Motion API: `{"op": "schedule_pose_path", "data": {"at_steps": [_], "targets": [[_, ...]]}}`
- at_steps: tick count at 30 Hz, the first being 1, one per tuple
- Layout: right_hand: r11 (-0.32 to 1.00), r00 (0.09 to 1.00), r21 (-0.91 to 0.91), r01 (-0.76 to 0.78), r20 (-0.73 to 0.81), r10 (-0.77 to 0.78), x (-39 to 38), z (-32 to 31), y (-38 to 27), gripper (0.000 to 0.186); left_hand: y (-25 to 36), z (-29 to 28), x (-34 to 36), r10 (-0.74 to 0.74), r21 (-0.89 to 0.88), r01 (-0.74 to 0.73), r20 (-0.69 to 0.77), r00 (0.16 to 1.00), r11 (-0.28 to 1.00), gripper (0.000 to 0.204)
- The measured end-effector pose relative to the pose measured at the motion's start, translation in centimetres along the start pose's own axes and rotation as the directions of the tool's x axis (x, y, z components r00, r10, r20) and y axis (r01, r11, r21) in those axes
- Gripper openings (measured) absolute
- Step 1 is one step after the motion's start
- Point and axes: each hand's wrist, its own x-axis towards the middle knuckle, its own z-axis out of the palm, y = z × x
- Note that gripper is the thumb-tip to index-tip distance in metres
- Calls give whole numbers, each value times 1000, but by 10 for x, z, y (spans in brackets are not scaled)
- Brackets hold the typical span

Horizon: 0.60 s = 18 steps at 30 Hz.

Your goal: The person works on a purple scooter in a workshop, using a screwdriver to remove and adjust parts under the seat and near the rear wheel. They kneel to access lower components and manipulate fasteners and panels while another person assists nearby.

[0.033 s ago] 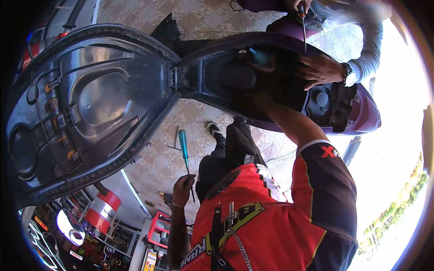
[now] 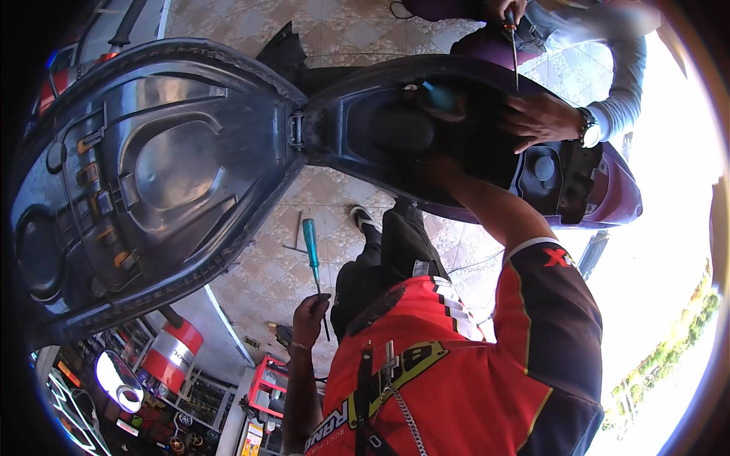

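My left hand point(image 2: 312, 311) grips a screwdriver by its metal shaft, its teal handle point(image 2: 310, 242) upright above the fingers. My right hand point(image 2: 441, 171) reaches into the dark under-seat compartment point(image 2: 357, 102) of a purple scooter, where its fingers are lost in shadow. A teal object point(image 2: 442, 97), too dark to identify, lies just above it inside. A co-worker's hand point(image 2: 547, 121) rests in the compartment to the right; their other hand point(image 2: 509, 11) holds a long screwdriver point(image 2: 514, 57) point down. The raised seat's black underside point(image 2: 152, 182) fills the left side, hinged to the body.
A tiled floor point(image 2: 289, 197) surrounds the scooter, with a T-shaped tool point(image 2: 296, 245) on it. Red-and-white drum point(image 2: 171, 353), shop shelves and a red rack point(image 2: 266, 387) are at lower left. The co-worker point(image 2: 570, 45) is at upper right; bright daylight fills the right side.
The view has shifted very slightly, and the co-worker's screwdriver sits a touch further right. Both my hands keep the same positions.
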Motion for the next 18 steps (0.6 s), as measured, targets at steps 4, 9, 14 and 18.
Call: {"op": "schedule_pose_path", "data": {"at_steps": [4, 9, 14, 18], "targets": [[962, 980, -271, 22, 196, 33, 1, -7, 11, 31, -2, 1, 3, -11, -18, 10, -5, 1000, 1000, 26], [914, 933, -189, 359, 108, -345, -10, -32, 12, 31, 4, 4, 17, -14, -47, 14, 8, 1000, 999, 26], [947, 962, -306, 97, 272, -11, 1, -31, -5, 34, 12, 3, 18, -31, 13, 31, 23, 999, 999, 25], [958, 950, -279, -58, 281, 139, 4, -22, 2, 31, 13, 3, 15, -2, -59, 3, 21, 1000, 998, 27]]}}
